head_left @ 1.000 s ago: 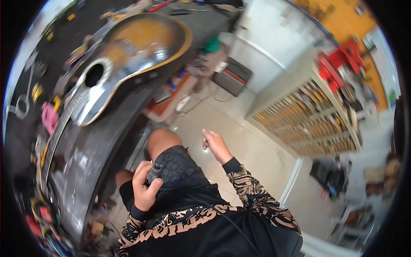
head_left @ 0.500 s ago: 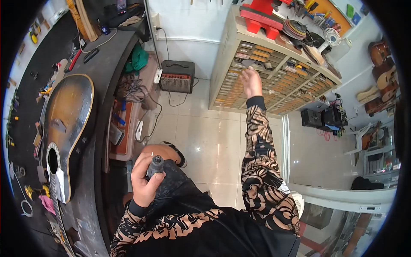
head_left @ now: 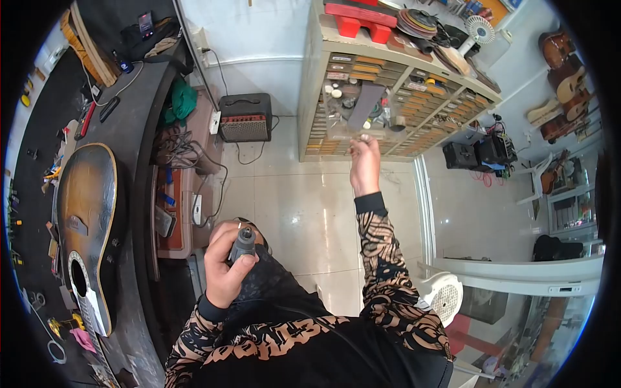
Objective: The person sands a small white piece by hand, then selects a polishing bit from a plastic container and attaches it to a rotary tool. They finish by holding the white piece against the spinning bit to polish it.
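Note:
My left hand (head_left: 223, 268) is wrapped round a dark grey rotary tool (head_left: 244, 243), its nose pointing up. A thin pale sliver shows by the fingers; I cannot make out what it is. My right hand (head_left: 366, 165) reaches forward with its fingers closed at the front edge of a pulled-out drawer (head_left: 337, 131) in the metal cabinet (head_left: 310, 107). Inside that drawer lie a grey flat strip (head_left: 367, 107), small round pots and several loose bits.
A sunburst acoustic guitar (head_left: 89, 194) lies on the dark workbench (head_left: 139, 90) at left. A small amplifier (head_left: 245, 118) stands on the floor by the wall. Sanding discs (head_left: 417, 24) and a white fan (head_left: 479, 30) sit on the cabinet. A white chair (head_left: 446, 294) is at right.
My right hand has drawn the drawer out toward me, so its contents now show. My left hand still holds the rotary tool. The view has shifted slightly.

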The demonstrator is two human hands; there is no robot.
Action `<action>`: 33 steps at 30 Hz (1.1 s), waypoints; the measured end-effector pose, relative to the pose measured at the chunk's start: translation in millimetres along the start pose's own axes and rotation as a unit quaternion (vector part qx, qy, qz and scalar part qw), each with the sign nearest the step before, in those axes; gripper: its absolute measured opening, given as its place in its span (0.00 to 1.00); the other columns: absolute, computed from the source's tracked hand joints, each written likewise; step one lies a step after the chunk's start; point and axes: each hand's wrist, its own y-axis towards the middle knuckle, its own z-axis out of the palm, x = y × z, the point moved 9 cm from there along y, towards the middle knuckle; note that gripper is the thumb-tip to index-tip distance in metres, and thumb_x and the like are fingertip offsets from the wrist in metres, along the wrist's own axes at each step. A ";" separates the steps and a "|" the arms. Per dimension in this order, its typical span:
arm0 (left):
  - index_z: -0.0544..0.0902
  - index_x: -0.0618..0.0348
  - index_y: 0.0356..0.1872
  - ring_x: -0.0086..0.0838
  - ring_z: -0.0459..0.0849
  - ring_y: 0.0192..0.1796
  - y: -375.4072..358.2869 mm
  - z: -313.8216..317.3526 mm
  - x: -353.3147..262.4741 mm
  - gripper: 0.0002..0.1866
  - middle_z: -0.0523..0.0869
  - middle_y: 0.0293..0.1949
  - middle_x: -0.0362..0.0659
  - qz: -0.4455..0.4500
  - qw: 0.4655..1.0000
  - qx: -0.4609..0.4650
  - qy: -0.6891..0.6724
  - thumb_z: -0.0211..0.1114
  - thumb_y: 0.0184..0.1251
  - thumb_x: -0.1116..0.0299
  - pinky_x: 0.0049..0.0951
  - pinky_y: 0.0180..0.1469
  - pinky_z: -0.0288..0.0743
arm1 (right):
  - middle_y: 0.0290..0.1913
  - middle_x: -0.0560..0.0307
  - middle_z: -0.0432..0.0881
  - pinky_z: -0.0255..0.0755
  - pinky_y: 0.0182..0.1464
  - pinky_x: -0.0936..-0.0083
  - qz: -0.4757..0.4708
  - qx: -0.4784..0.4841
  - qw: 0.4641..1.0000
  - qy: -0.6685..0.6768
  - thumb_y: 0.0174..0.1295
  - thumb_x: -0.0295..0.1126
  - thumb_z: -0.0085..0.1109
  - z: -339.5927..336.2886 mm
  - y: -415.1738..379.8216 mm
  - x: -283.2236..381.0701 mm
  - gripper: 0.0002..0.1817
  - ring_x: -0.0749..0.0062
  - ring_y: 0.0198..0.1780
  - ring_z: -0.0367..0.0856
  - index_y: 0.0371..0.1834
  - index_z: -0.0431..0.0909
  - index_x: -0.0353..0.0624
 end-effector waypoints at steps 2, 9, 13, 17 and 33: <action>0.91 0.72 0.62 0.29 0.92 0.41 -0.7 8.1 0.1 0.35 0.83 0.53 0.45 0.007 1.000 0.018 0.012 0.77 0.83 0.41 0.32 0.46 0.85 | 0.61 0.58 0.82 0.77 0.62 0.65 0.010 -0.001 1.000 -0.024 0.79 0.18 0.61 -9.6 -22.7 2.7 0.16 0.67 0.61 0.86 0.66 0.78 0.43; 0.91 0.69 0.61 0.38 0.88 0.59 -5.5 19.8 0.9 0.27 0.91 0.55 0.48 -0.025 0.999 0.035 -0.007 0.82 0.76 0.54 0.38 0.68 0.80 | 0.59 0.59 0.82 0.77 0.61 0.67 0.008 0.000 0.999 -0.045 0.79 0.19 0.62 -20.9 -49.7 9.5 0.15 0.71 0.56 0.83 0.64 0.78 0.44; 0.92 0.69 0.61 0.37 0.88 0.59 -6.0 19.4 0.4 0.27 0.91 0.55 0.48 -0.035 0.999 0.025 -0.009 0.82 0.77 0.53 0.37 0.67 0.79 | 0.55 0.60 0.82 0.79 0.58 0.70 0.012 0.002 0.999 -0.047 0.78 0.21 0.64 -29.2 -50.3 2.8 0.15 0.75 0.51 0.80 0.64 0.79 0.44; 0.92 0.69 0.61 0.37 0.88 0.58 -6.6 19.1 2.2 0.27 0.91 0.54 0.48 -0.036 0.999 0.030 0.003 0.81 0.78 0.53 0.37 0.67 0.79 | 0.50 0.62 0.82 0.79 0.56 0.70 0.003 -0.009 1.000 -0.029 0.78 0.22 0.63 -32.0 -55.7 1.0 0.11 0.75 0.47 0.80 0.59 0.78 0.44; 0.93 0.70 0.60 0.37 0.88 0.57 -14.8 24.8 10.6 0.27 0.90 0.52 0.47 -0.072 0.997 0.022 -0.023 0.81 0.78 0.52 0.37 0.66 0.79 | 0.56 0.49 0.93 0.68 0.72 0.47 -0.314 -0.043 0.641 -0.699 0.73 0.41 0.80 50.1 -54.6 103.8 0.26 0.49 0.66 0.83 0.70 0.86 0.45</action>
